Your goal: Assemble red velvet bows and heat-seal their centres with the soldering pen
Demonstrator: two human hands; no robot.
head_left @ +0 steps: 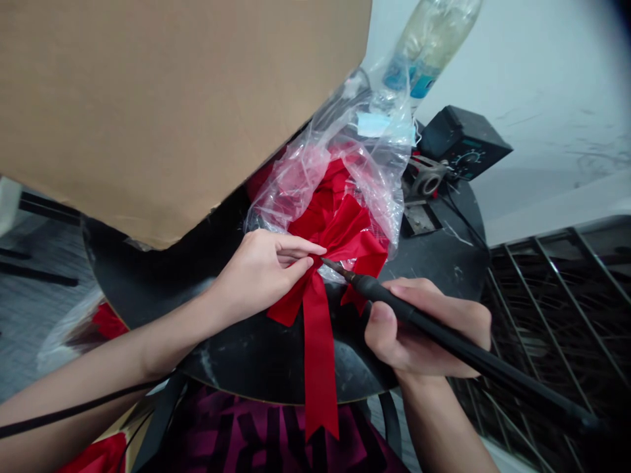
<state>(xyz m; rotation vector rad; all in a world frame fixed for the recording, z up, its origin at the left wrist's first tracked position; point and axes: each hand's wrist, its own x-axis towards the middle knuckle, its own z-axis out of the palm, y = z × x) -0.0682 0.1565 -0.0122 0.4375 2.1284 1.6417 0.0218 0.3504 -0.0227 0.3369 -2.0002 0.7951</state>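
Red ribbon (319, 341) lies over a round black table, one notched tail hanging past the front edge. My left hand (261, 269) pinches the ribbon between thumb and fingers where its strips gather. In my right hand (428, 322) is a black soldering iron (394, 302), gripped like a pen. Its metal tip points left and reaches the ribbon right beside my left fingertips; whether it touches cannot be made out. Behind the pinch, more folded red ribbon (335, 197) sits in the mouth of a clear plastic bag (300, 177).
A large cardboard box (172, 98) covers the table's back left. At right stand a black control box with a dial (466, 141), a metal iron holder (424, 177) and a plastic bottle (434, 39). A metal rack (557, 315) is beside the black table (236, 355).
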